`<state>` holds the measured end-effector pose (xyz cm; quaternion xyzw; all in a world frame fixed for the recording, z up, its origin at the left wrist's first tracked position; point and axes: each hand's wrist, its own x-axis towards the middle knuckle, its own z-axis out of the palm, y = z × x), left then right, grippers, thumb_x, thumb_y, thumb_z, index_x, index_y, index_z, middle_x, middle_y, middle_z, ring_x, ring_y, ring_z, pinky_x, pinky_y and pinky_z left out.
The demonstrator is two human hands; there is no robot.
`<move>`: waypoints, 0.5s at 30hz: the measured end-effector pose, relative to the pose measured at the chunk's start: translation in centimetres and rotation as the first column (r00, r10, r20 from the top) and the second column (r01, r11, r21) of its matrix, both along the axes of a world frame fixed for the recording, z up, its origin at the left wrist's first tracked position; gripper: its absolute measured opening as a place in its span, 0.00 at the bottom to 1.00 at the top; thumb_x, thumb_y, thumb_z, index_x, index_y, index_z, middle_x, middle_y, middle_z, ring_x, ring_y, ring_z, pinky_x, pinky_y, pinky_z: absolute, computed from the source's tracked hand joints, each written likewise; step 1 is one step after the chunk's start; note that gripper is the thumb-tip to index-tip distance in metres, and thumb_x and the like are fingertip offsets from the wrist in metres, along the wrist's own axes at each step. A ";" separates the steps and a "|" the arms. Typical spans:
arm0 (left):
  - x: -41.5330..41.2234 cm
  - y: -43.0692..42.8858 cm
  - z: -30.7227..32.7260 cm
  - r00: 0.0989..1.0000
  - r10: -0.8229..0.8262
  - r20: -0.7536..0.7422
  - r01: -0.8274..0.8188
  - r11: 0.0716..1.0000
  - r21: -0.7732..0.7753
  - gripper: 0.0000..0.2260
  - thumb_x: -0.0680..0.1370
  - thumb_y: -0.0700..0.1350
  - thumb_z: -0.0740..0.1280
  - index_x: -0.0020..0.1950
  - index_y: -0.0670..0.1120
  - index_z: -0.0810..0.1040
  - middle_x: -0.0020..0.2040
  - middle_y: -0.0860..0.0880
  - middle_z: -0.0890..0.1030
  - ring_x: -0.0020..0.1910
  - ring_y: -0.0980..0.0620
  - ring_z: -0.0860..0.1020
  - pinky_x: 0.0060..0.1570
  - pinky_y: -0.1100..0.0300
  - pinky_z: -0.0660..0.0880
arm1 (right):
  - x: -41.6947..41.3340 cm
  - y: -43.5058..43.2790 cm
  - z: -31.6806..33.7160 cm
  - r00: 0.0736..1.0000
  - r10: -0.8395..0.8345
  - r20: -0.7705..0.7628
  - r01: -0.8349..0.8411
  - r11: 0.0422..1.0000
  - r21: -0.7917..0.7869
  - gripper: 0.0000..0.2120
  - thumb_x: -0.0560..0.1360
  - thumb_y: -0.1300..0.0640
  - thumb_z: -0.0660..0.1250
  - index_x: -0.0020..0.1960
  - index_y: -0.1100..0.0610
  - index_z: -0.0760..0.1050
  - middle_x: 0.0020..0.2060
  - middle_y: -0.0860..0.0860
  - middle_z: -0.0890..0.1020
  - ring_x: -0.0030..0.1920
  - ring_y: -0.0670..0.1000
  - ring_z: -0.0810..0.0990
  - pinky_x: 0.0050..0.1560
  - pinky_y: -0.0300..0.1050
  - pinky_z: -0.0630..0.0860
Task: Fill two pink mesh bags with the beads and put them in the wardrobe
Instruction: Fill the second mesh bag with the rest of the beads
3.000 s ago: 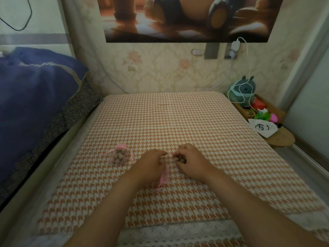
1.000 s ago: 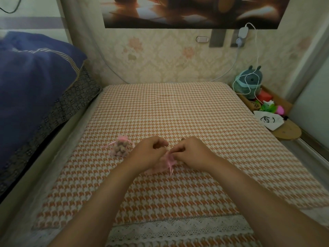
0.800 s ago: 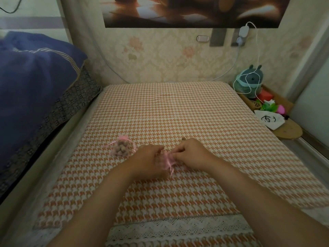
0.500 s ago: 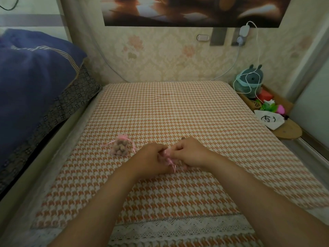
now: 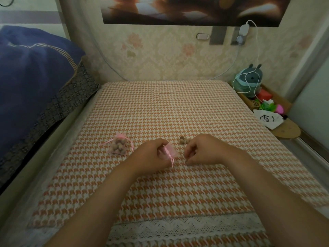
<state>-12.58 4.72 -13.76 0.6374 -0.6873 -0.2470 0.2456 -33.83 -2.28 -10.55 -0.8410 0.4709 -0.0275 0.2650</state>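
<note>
Pink mesh bag (image 5: 170, 151), apparently pinched, left hand (image 5: 152, 158) — houndstooth bedspread (image 5: 160, 107), floral wallpaper (image 5: 160, 56).

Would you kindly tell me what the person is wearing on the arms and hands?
Nothing that shows: both forearms are bare to the frame's edge, with no sleeves, gloves, watch or bracelet. The left hand and right hand carry no rings that I can make out.

Orange-white houndstooth bed cover (image 5: 160, 107) is carrying a filled pink mesh bag (image 5: 121, 146), w/ a few loose beads (image 5: 183, 139) lying right of that bag, well apart from it.
</note>
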 end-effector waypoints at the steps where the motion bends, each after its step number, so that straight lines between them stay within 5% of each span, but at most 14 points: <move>1: -0.1 0.0 0.1 1.000 -0.008 -0.007 0.008 1.000 -0.005 0.16 0.70 0.53 0.74 0.55 0.58 0.76 0.42 0.60 0.77 0.38 0.64 0.76 0.37 0.68 0.68 | 0.2 0.0 -0.1 0.997 0.035 -0.075 -0.036 0.999 -0.019 0.10 0.68 0.52 0.80 0.48 0.46 0.86 0.42 0.39 0.84 0.43 0.39 0.81 0.45 0.39 0.78; 5: 0.0 0.0 0.0 0.998 -0.054 -0.027 0.054 0.998 -0.009 0.08 0.70 0.50 0.75 0.40 0.59 0.76 0.36 0.57 0.77 0.33 0.63 0.75 0.35 0.65 0.71 | 1.1 0.0 -0.2 0.985 0.070 -0.160 -0.092 0.986 -0.136 0.06 0.70 0.50 0.77 0.46 0.46 0.87 0.41 0.40 0.85 0.42 0.40 0.82 0.46 0.44 0.82; 10: 0.0 0.0 -0.1 0.997 -0.068 -0.043 0.066 0.997 -0.040 0.07 0.71 0.52 0.75 0.46 0.56 0.79 0.37 0.58 0.78 0.34 0.64 0.75 0.33 0.70 0.71 | 1.0 -0.1 0.4 0.960 -0.071 0.271 0.100 0.991 -0.093 0.07 0.73 0.56 0.77 0.50 0.47 0.86 0.43 0.42 0.85 0.42 0.39 0.82 0.44 0.34 0.77; 15: -0.4 -0.3 -0.3 0.997 -0.053 -0.049 0.050 0.997 -0.057 0.12 0.71 0.52 0.76 0.52 0.55 0.80 0.41 0.57 0.79 0.37 0.62 0.76 0.37 0.62 0.75 | 1.4 0.6 0.1 0.919 -0.098 0.382 0.085 0.995 0.050 0.09 0.70 0.56 0.79 0.49 0.48 0.84 0.39 0.44 0.86 0.41 0.40 0.84 0.45 0.40 0.82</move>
